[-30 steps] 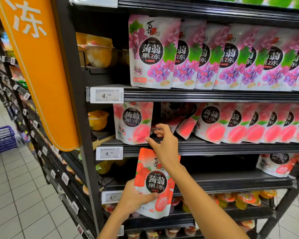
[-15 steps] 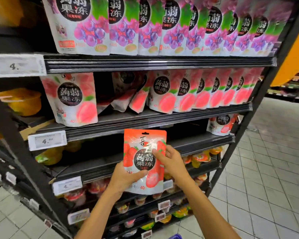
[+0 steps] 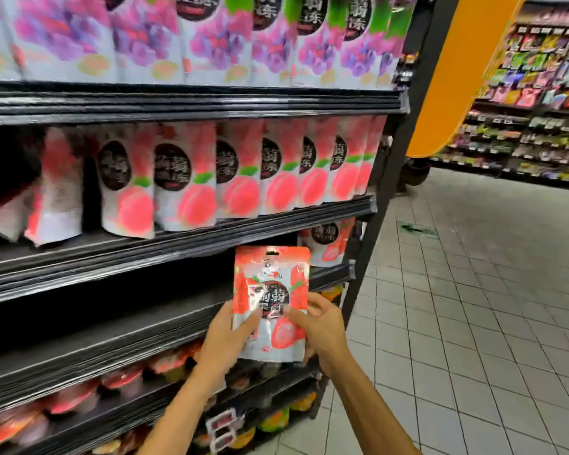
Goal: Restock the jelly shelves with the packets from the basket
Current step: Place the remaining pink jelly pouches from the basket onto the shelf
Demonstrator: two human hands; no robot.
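Black shelving (image 3: 178,254), lined with an upright row of peach packets (image 3: 184,178). In front of the shelf below, held upright: strawberry jelly packet (image 3: 271,277), glossy red and white, dark round label. Pinched at its lower sides by left hand (image 3: 224,336) and right hand (image 3: 322,326), thumbs across the front.

A slim, bare left forearm (image 3: 178,412) and right forearm (image 3: 368,408) are shown, uncovered as far as can be seen. The left hand (image 3: 225,336) and right hand (image 3: 322,326) are likewise bare.
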